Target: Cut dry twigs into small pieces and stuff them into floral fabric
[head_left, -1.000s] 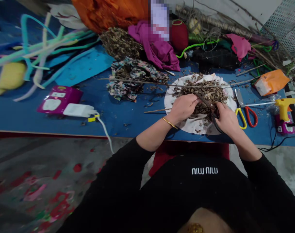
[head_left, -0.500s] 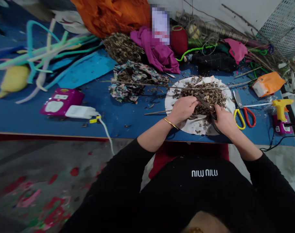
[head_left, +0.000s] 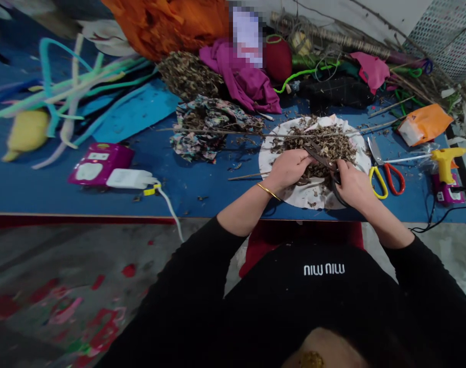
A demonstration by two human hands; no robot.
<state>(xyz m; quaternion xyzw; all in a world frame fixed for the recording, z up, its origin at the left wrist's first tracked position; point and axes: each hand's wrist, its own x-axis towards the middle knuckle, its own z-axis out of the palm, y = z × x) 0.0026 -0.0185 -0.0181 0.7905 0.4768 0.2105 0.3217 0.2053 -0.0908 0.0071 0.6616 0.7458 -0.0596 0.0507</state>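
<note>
Right hand (head_left: 353,185): fingers clamped on the loops of the dark scissors (head_left: 325,161), blades angled left over the leaves (head_left: 342,145), tips by the left hand (head_left: 289,168). Left fingers curl down at the leaves; can't tell if they're pinching anything, contact side hidden. Leaves sit heaped on the round white cloth (head_left: 266,156), near the front edge of the desk (head_left: 210,197); stick (head_left: 273,135) lies across the cloth's far part. Handling, my guess: leaves dry, very light, brittle, so pinch small bunches loosely, a hard squeeze would crumble them. Dark scissors stiff, some weight, hold by the loops, keep left fingertips clear of the blades. Cloth likely soft and limp, take by the rim or leaves spill
</note>
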